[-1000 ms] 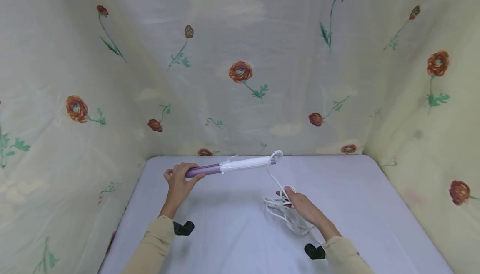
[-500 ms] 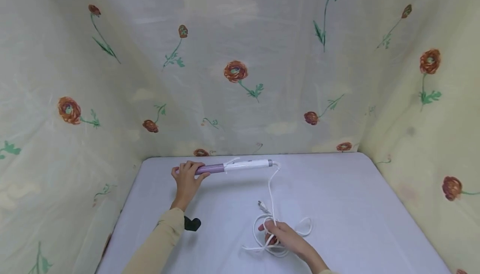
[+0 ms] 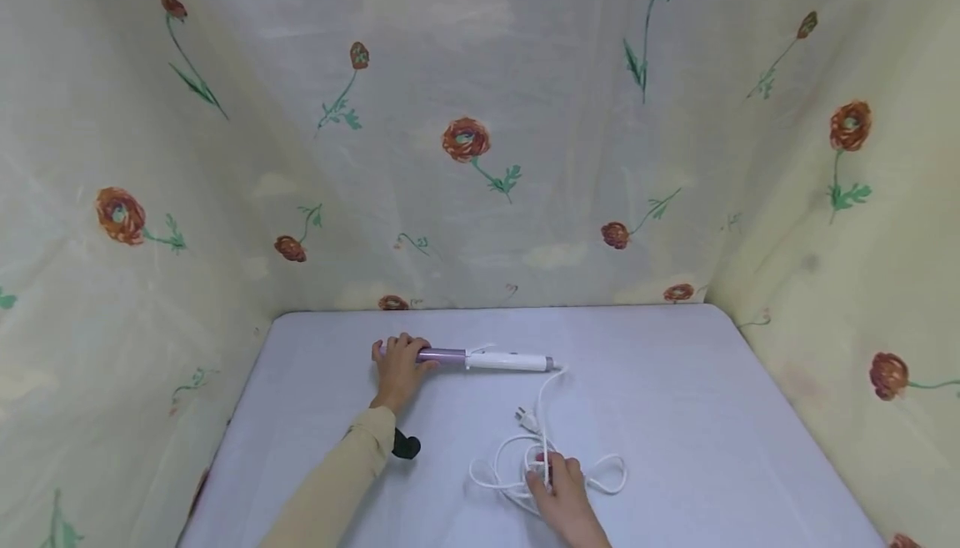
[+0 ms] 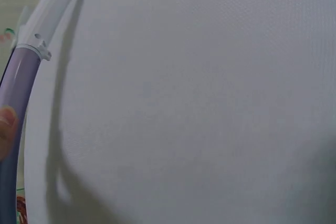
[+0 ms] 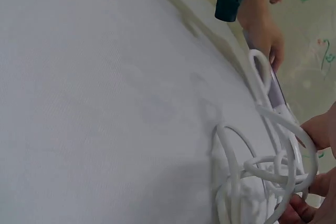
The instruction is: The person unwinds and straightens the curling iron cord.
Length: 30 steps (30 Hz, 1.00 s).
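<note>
The left hand still grips the curling iron by its purple end, now lowered onto the counter; the right hand has slid back toward six o'clock, holding the looped white cord.

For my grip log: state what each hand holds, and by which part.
Left hand grips the curling iron by its purple barrel end; right hand holds the white cord at its bunched loops.
</note>
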Available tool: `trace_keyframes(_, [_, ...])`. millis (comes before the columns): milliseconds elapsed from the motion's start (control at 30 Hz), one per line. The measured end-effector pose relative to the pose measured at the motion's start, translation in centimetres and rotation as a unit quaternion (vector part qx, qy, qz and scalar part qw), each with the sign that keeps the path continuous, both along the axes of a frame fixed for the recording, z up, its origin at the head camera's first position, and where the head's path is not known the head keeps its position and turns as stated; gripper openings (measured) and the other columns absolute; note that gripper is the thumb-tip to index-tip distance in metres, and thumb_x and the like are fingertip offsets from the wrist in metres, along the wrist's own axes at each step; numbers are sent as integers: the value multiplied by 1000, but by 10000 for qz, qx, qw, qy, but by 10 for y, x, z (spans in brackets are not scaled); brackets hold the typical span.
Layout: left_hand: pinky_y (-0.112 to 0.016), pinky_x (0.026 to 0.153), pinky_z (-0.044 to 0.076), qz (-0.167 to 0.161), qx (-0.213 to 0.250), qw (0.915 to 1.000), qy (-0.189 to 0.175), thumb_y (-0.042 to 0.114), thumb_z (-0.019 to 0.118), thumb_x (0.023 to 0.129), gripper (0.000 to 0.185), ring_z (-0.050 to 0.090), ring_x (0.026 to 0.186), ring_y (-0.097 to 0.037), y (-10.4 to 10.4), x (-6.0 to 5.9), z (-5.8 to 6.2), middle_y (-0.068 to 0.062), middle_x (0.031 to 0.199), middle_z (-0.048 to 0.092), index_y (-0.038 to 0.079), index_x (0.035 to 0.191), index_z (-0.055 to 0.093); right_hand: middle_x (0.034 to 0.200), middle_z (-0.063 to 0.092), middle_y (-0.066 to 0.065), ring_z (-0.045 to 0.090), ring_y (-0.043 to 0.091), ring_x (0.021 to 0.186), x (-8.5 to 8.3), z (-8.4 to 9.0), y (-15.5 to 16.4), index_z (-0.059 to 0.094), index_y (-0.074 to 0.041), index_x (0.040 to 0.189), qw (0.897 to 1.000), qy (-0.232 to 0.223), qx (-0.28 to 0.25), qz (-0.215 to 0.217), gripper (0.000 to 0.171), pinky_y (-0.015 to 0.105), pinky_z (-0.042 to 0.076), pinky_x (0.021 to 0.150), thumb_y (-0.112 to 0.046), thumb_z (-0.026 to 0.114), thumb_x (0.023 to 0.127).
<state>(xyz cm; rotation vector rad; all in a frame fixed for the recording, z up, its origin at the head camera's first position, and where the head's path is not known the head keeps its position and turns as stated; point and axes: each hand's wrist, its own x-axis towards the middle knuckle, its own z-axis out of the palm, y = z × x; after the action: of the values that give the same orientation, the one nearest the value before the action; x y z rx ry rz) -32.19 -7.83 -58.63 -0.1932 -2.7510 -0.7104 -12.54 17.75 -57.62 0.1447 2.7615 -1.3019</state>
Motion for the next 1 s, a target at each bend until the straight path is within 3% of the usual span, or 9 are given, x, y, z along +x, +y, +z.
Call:
trace_keyframes(167, [-61, 105, 16, 255, 75, 9993, -258, 36, 74, 77, 33, 50, 100, -30, 8, 2, -14, -7, 100, 61, 17, 103, 67, 119, 31, 23, 35, 33, 108, 4, -3, 4, 35, 2, 139, 9973, 595, 382, -184, 61, 43, 37, 86, -26, 60, 91])
trace_keyframes(300, [-61, 104, 20, 421, 38, 9987, -293, 38, 74, 77, 35, 52, 101, -31, 13, 4, -21, -8, 101, 61, 17, 104, 66, 124, 28, 26, 32, 40, 115, 6, -8, 7, 32, -2, 141, 9928, 1183, 195, 15, 61, 57, 36, 92, -28, 57, 93])
trace_keyframes(433, [-62, 104, 21, 285, -7, 9993, -246, 38, 73, 79, 37, 54, 102, -32, 15, 5, -23, -11, 105, 61, 15, 107, 65, 122, 30, 25, 34, 41, 115, 7, -9, 10, 31, -3, 141, 9868, 1612, 65, 140, 58, 58, 37, 91, -28, 55, 94])
trace_keyframes(700, [-62, 107, 16, -9, -462, 9985, -292, 43, 73, 78, 61, 44, 126, -36, 9, 5, -28, -18, 129, 54, 12, 128, 56, 130, 26, 26, 32, 43, 125, 1, 7, 21, 27, -6, 144, 9953, 918, -281, 159, 57, 64, 32, 97, -29, 50, 98])
trace_keyframes(867, [-62, 108, 13, -147, -802, 9946, -649, 50, 68, 80, 74, 33, 136, -36, 7, 4, -28, -18, 143, 43, 16, 141, 43, 131, 27, 26, 34, 42, 124, -2, 11, 35, 25, -3, 145, 9950, 898, -427, 101, 57, 61, 36, 95, -26, 49, 98])
trace_keyframes(1000, [-63, 109, 9, -306, -838, 9916, -938, 54, 63, 83, 79, 24, 142, -36, 7, 5, -21, -18, 151, 32, 18, 146, 34, 131, 29, 25, 35, 40, 123, -11, 15, 52, 24, -1, 145, 9946, 967, -375, 87, 57, 56, 40, 94, -28, 46, 100])
